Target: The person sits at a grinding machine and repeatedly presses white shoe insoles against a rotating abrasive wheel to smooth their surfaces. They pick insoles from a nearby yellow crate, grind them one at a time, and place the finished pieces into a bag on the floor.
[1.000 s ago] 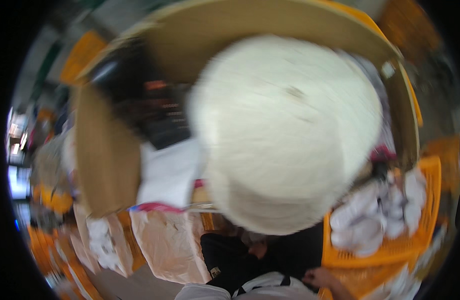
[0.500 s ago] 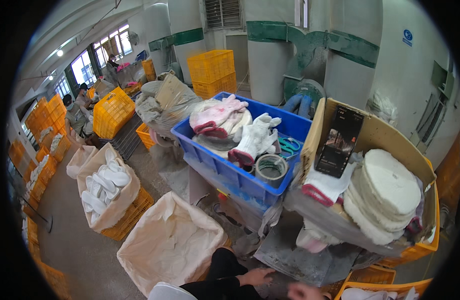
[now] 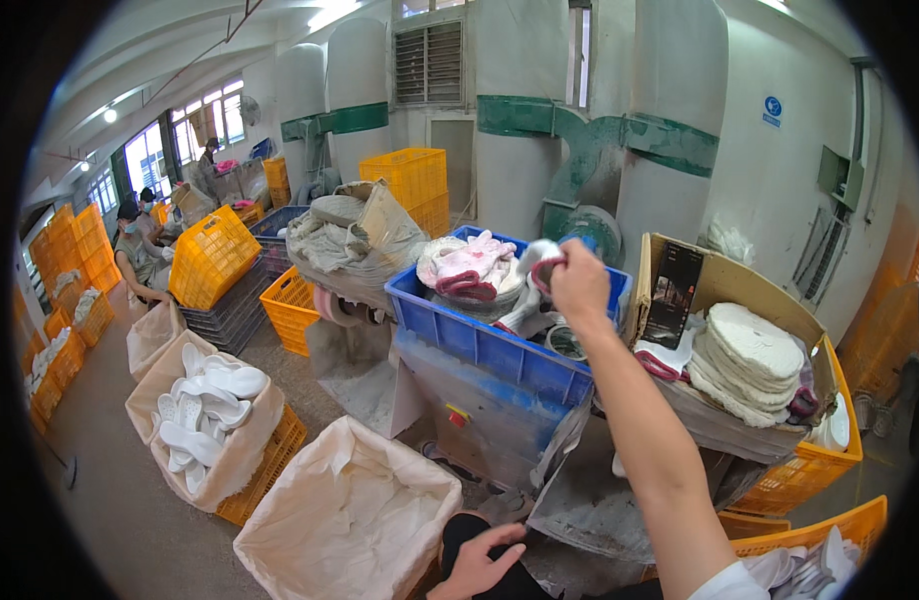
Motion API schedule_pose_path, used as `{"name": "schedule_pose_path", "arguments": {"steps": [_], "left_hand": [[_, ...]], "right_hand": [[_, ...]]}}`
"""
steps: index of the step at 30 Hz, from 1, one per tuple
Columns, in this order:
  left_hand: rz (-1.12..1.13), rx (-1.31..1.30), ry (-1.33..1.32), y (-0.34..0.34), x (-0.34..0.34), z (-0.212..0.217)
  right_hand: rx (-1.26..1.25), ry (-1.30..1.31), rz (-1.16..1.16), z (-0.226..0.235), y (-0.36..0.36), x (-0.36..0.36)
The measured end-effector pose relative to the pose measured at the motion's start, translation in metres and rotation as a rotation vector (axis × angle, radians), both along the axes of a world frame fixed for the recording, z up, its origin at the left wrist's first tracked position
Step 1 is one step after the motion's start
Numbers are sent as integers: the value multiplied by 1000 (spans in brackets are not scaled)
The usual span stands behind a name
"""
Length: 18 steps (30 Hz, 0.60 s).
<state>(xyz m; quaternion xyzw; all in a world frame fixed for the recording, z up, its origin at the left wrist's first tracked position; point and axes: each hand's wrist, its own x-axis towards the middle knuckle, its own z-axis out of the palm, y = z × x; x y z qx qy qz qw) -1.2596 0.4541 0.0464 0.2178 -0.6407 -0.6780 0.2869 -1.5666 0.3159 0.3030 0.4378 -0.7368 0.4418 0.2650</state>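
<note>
My right hand (image 3: 582,284) reaches over the blue bin (image 3: 485,340) and is closed on the dark red cuff of a white knit work glove (image 3: 539,262). The lower part of that glove hangs close to the bin's contents, and I cannot tell where it ends. To its left, a pink-stained glove (image 3: 479,262) lies on round white pads in the bin. A round clear container (image 3: 566,342) sits near the bin's front wall, partly behind my arm. Low in the view, my left hand (image 3: 482,563) is held over my dark-clothed knee, fingers apart and holding nothing.
A cloth-lined crate (image 3: 350,510) stands in front, with a crate of white shoes (image 3: 212,400) beyond it on the left. A cardboard box (image 3: 810,285) at right holds stacked fluffy white pads (image 3: 752,350) and a phone (image 3: 672,298). Two people sit at far left.
My right hand has risen from the lower edge to the blue bin and taken hold of a white glove. My left hand has shifted slightly left. The view has tilted up.
</note>
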Motion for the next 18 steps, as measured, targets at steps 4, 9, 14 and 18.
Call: {"name": "schedule_pose_path", "arguments": {"steps": [4, 9, 14, 18], "left_hand": [[6, -725, 439, -3, 1, 100], [-226, -1173, 309, 72, -33, 127], [-624, -1162, -94, 149, -66, 86], [-853, -1132, -76, 183, -89, 68]], "right_hand": [[-150, 170, 267, 6, 122, 73], [183, -219, 342, -149, 279, 128], [453, -574, 200, -265, 395, 141], [315, -650, -84, -296, 428, 146]]}}
